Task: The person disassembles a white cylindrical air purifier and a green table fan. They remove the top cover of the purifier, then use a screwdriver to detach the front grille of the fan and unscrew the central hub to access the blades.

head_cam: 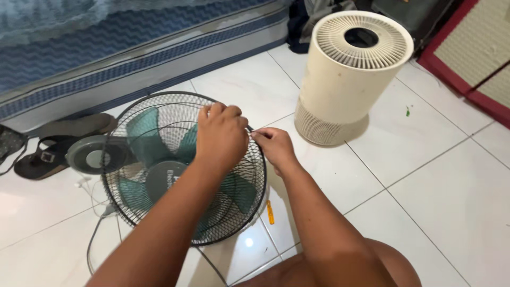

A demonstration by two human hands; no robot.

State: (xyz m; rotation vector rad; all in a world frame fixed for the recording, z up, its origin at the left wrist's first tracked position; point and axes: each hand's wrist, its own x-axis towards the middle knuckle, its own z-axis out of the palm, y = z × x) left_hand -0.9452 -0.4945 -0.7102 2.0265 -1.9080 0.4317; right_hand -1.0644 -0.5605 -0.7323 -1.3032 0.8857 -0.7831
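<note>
Fingers are the first risk here; the left hand lies curled over the upper right rim of the black wire fan guard, fingertips closed on the wires, and the right hand pinches shut at the same rim, on what may be a small clip or catch, too small to tell; a slip could jam a fingertip between the thin wires or scrape it on the rim. The electric fan sits at centre left of the frame, face tilted upward, green blades behind the guard; pressed unevenly it could rock on the floor. Its grey cord trails at lower left, where it could snag an arm. A small yellow-handled screwdriver lies on the floor just beside the guard's lower right edge, easy to kneel on.

White glossy floor tiles look slippery; a cream cylindrical air purifier stands at upper right, a blue patterned mattress spans the upper left, sandals lie at far left.
</note>
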